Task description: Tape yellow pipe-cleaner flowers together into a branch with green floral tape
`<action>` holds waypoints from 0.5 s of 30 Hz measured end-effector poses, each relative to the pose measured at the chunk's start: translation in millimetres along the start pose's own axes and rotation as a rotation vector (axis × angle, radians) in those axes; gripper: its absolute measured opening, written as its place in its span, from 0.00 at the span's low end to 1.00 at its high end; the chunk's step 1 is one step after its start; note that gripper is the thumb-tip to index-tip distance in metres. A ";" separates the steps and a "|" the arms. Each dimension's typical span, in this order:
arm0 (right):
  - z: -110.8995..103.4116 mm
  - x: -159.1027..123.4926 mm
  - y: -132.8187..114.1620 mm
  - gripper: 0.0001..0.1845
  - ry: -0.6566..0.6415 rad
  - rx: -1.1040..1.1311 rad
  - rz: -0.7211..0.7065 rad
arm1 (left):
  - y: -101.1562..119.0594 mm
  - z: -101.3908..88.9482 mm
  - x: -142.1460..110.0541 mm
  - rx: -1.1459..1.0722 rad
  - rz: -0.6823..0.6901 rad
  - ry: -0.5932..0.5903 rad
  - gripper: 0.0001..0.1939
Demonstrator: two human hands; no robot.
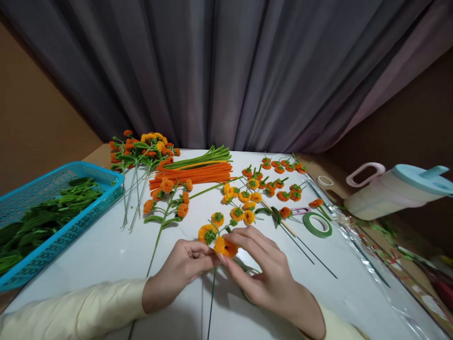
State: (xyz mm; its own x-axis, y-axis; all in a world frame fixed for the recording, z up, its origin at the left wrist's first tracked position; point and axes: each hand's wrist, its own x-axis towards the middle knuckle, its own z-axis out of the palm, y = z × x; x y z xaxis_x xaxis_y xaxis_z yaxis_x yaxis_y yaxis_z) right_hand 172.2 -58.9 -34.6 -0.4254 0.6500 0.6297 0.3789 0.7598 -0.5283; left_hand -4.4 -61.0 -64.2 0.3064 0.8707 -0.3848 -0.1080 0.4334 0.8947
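An orange pipe-cleaner flower [225, 247] is pinched between the left hand [180, 274] and right hand [264, 271] low over the worktop [106, 245] (apparently mid-assembly), so seating it on its green stem [211, 297] likely demands steady fingers.

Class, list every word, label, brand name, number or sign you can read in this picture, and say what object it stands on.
None can be read: no lettering shows on the jug, the blue basket, the green tape roll or the white table.
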 end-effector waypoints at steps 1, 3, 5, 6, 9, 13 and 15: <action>-3.1 0.2 2.4 0.17 -0.011 0.027 -0.012 | 0.0 -0.2 -0.6 0.000 -0.003 0.002 0.12; -9.3 0.8 7.4 0.19 -0.046 0.068 -0.046 | -0.3 -0.6 -1.4 -0.014 -0.002 -0.004 0.12; -14.1 1.2 12.1 0.20 -0.068 0.072 -0.069 | -0.9 -0.8 -1.7 -0.028 -0.012 -0.011 0.12; -15.8 1.3 14.1 0.20 -0.075 0.067 -0.076 | -1.3 -0.9 -1.7 -0.033 -0.019 -0.013 0.12; -17.8 1.0 18.5 0.19 -0.100 0.072 -0.070 | -2.0 -1.3 -1.1 -0.053 -0.027 -0.003 0.12; -18.0 1.0 20.8 0.18 -0.094 0.091 -0.023 | -0.3 -2.0 -1.0 -0.063 -0.032 0.009 0.13; -19.0 1.6 20.9 0.17 -0.074 0.087 0.020 | 1.3 -2.4 -1.5 -0.063 -0.031 0.002 0.13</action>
State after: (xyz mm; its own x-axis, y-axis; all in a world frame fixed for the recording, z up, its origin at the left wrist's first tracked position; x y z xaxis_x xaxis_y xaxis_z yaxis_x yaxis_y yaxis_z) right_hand 195.1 -42.2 -33.7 -0.4792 0.6620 0.5764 0.3165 0.7428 -0.5900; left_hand -7.3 -61.2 -63.0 0.3086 0.8569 -0.4130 -0.1577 0.4742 0.8662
